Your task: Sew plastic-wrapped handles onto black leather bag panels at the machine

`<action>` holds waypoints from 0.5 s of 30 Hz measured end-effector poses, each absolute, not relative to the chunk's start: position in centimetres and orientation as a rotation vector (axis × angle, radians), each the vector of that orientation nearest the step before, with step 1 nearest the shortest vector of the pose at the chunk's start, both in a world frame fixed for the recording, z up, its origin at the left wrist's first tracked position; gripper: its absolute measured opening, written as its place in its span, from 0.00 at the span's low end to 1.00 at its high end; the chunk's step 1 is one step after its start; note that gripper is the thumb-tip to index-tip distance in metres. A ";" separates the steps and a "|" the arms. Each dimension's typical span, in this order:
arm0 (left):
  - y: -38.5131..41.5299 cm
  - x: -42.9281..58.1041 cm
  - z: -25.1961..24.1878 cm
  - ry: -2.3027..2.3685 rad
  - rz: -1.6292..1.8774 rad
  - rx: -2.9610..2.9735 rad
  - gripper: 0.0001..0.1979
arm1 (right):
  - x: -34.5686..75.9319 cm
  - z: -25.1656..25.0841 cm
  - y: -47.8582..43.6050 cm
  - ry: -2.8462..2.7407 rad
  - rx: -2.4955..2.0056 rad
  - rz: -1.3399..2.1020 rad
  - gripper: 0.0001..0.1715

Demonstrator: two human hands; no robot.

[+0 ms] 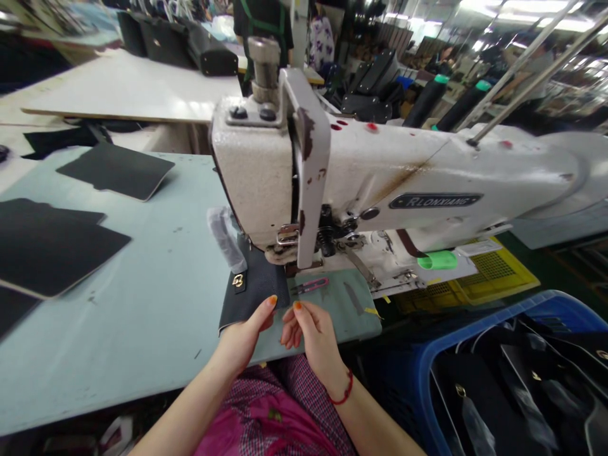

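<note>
Hand work at an industrial sewing machine, the parts given from largest to smallest. The pale blue-green counter (156, 335), smooth and lightly scuffed, spans the near ground. On it stands the sewing machine (365, 152), a rounded casting in white enamel, chipped and rust-stained. At the right, a blue plastic basket (426, 367) holds dark pieces with metal fittings. Loose black panels (52, 247) lie at the left, flat, matt and leather-like, with pale cut edges. The black piece (261, 278), finely grained and roughly rectangular, rests on the counter under the front of the machine head, its far end partly hidden. The step in hand appears to be the handling or checking of this piece's near edge beside the needle area; the next move seems to call for a steady hold with the edge lying flat. The left hand (249, 329) has its grip closed on the near edge, thumb uppermost. The right hand (316, 329) is curled just beside the corner, thumb near forefinger; whether its grip pinches a thread cannot be told. Smaller still are a crinkled translucent plastic sleeve (227, 240), slender pink-handled snips (313, 285) and a glossy gold-coloured clasp (238, 280) on the piece.
</note>
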State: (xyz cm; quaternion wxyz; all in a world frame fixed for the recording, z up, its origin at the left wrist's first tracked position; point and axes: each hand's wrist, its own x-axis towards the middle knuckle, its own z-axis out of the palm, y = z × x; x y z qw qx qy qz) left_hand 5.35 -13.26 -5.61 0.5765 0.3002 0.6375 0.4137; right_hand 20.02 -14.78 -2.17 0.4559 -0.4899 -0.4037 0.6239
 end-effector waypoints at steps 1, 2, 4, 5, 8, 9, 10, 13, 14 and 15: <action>-13.0 5.4 -5.5 1.482 0.952 0.676 0.23 | 20.1 -2.5 -14.8 -0.977 -1.222 1.535 0.25; -12.8 5.5 -5.4 1.470 0.938 0.654 0.23 | 20.2 -3.0 -14.9 -0.960 -1.238 1.535 0.25; -12.2 5.7 -5.0 1.454 0.930 0.647 0.23 | 20.3 -4.0 -15.0 -0.939 -1.269 1.542 0.25; -12.0 5.8 -4.8 1.449 0.934 0.661 0.23 | 20.3 -4.6 -15.1 -0.935 -1.285 1.550 0.26; -11.3 5.9 -4.4 1.414 0.963 0.745 0.25 | 20.4 -6.6 -15.2 -0.925 -1.325 1.579 0.27; -11.0 5.9 -4.3 1.398 0.973 0.772 0.25 | 20.4 -7.2 -15.3 -0.921 -1.334 1.592 0.28; -10.8 5.9 -4.2 1.388 0.979 0.793 0.26 | 20.4 -7.7 -15.3 -0.919 -1.342 1.606 0.28; -10.2 5.8 -4.0 1.393 0.977 0.818 0.26 | 20.5 -8.9 -15.5 -0.938 -1.361 1.631 0.30; -10.0 5.7 -3.9 1.395 0.979 0.824 0.25 | 20.5 -9.1 -15.6 -0.951 -1.366 1.634 0.31; -9.8 5.7 -3.8 1.394 0.984 0.831 0.25 | 20.5 -9.2 -15.7 -0.963 -1.368 1.634 0.31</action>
